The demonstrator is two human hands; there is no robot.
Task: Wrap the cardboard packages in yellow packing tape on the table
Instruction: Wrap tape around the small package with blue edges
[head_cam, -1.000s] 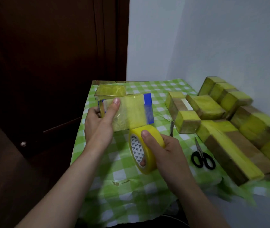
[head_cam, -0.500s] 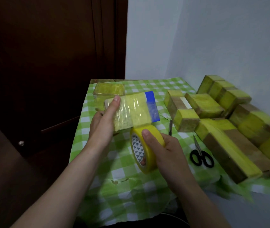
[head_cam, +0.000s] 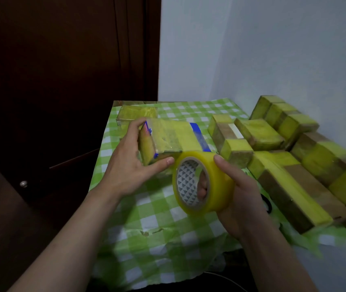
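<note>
Package rotated in left hand, tape roll in right hand

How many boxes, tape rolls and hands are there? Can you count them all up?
Cardboard packages: 7, though the blurred pile on the right is hard to separate
Tape roll: 1
Hands: 2
Total: 10

A green-and-white checked cloth lies crumpled along its front edge, with a small tear near that edge. Black scissors show partly near its right edge. A dark door with a metal knob stands left, and a white wall behind.
</note>
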